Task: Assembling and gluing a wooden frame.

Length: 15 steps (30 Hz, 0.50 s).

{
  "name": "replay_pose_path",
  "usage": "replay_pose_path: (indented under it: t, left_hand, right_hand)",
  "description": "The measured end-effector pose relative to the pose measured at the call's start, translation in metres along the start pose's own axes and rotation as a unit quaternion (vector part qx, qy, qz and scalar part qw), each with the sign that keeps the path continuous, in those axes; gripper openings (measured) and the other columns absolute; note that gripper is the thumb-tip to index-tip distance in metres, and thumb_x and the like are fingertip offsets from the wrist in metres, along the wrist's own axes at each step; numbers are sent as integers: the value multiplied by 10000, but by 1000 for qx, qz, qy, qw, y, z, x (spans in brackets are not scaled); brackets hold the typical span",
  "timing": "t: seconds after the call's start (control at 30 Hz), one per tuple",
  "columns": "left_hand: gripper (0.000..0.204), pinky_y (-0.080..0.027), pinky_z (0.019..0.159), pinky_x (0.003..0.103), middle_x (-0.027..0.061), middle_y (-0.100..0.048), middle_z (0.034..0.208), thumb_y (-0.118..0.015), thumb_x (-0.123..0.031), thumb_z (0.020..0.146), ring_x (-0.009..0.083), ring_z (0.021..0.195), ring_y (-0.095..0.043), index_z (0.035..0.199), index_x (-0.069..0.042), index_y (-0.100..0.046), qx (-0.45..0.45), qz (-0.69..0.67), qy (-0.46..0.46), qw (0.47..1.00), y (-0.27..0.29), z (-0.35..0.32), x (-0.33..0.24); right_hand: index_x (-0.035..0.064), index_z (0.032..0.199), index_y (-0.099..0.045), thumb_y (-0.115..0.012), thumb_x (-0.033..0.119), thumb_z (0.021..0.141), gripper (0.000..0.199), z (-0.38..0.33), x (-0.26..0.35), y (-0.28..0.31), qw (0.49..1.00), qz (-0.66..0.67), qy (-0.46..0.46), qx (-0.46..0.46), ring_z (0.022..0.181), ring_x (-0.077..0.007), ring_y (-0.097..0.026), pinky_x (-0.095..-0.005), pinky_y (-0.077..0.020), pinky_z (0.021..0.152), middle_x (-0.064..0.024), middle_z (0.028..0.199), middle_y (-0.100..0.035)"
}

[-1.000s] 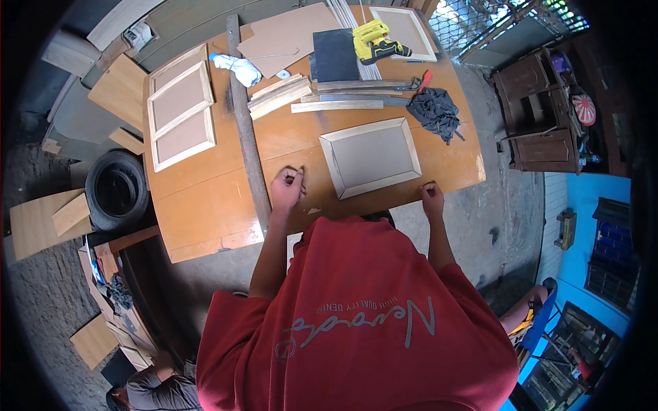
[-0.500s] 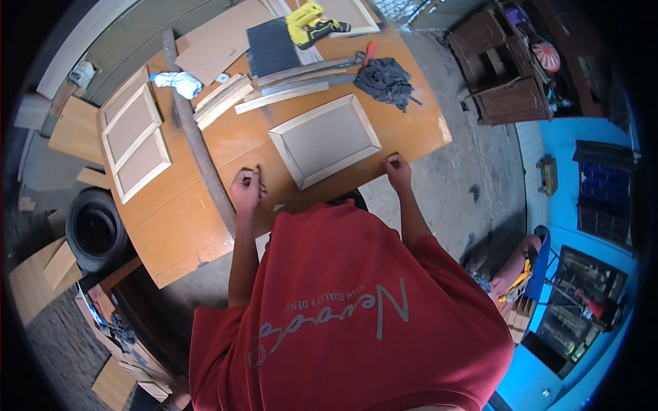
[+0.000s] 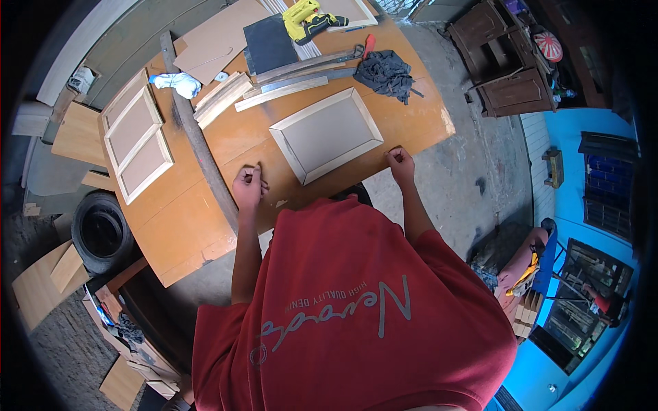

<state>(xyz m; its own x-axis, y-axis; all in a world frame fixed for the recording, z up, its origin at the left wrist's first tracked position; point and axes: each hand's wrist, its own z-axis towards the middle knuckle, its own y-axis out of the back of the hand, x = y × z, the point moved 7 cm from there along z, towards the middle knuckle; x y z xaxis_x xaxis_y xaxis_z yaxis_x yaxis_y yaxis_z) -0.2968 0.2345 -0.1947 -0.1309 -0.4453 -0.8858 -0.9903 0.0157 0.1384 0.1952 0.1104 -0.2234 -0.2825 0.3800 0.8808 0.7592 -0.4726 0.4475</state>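
A wooden picture frame (image 3: 325, 135) with a grey-brown panel lies flat on the orange-brown table (image 3: 185, 236) in front of me. My left hand (image 3: 249, 185) rests on the tabletop, off the frame's near left corner, fingers curled in and nothing visible in them. At the table's near edge, beside the frame's right corner, my right hand (image 3: 400, 165) is also closed, with no object showing. Neither hand touches the frame. More framed panels (image 3: 137, 140) lie at the table's left, beyond a long dark wooden bar (image 3: 199, 147).
Wood strips (image 3: 284, 94), a yellow-black power tool (image 3: 305, 22), a black cloth (image 3: 386, 75) and a red-handled tool (image 3: 369, 45) lie at the back. A white-blue plastic bundle (image 3: 177, 83) sits by the bar. A tyre (image 3: 103, 231) stands left, a dark cabinet (image 3: 504, 61) far right.
The view has shifted slightly. Both hands keep nearly the same closed pose and place on the table, and the frame and tools lie as before.
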Motion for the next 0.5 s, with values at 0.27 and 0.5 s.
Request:
replay_pose_path:
  t: [0.27,0.5]
  left_hand:
    - [291,-404,400,250,77,-641,600,-668,-266,1021,112,430,-573,835,-50,-613,-2,-6,1,1000,-1,-3,-9]
    - [283,-404,402,246,75,-637,600,-672,-257,1018,112,431,-571,835,-48,-617,0,3,-3,1000,-2,-3,-10]
  right_hand:
    - [50,831,-673,-788,140,872,152,2,-1,1,1000,-13,9,-20,639,-57,-536,-259,-464,624,26,695,-627]
    - [46,831,-674,-791,127,868,148,1,1,-1,999,37,5,-11,634,-59,-532,-248,-459,620,20,693,-627]
